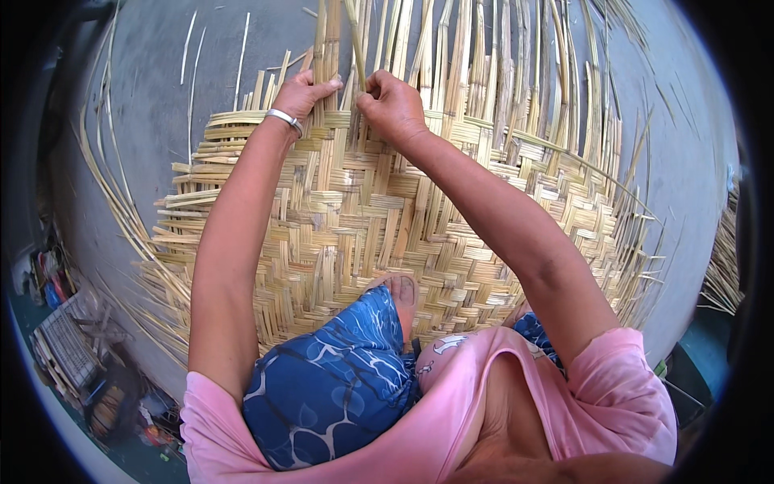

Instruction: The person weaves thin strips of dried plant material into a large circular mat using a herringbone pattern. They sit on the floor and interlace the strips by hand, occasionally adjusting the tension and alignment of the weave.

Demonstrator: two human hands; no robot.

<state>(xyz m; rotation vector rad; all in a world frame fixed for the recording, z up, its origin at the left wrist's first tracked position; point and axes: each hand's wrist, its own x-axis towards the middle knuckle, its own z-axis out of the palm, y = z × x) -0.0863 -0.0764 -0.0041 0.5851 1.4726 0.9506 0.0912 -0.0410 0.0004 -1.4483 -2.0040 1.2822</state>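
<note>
Woven bamboo mat (pixel 379 218) lies flat on grey concrete floor (pixel 153 105), spread across the middle of view; twill pattern of pale yellow strips, finished part nearest the person, far edge unfinished with long loose strips (pixel 500 56) fanning upward and outward

Both hands at the far working edge, near top centre, close together but not touching each other. Right hand (pixel 393 102) closed, fingers pinching one upright bamboo strip (pixel 355 36) that rises out of the weave. Left hand (pixel 303 91) rests on the mat just beside it, fingers curled down over the strip ends, thumb stretched toward the right hand; whether it actually grips a strip, cannot tell. Metal bangle (pixel 284 119) on the left wrist

Both forearms reach forward over the mat from the lower edge. Person sits on the near part of the mat: a knee in blue patterned cloth (pixel 330 387), a bare foot (pixel 401 292) resting on the weave just beyond it, pink top (pixel 613 395) at the bottom of view

Outward: stray single strips (pixel 190 48) lying on the floor left of the mat, long curved ones (pixel 109 185) trailing off the left side. Another bundle of bamboo strips (pixel 721 266) at the right rim. Lower left, clutter of small items and a slatted crate (pixel 64 347), too blurred to name further
</note>
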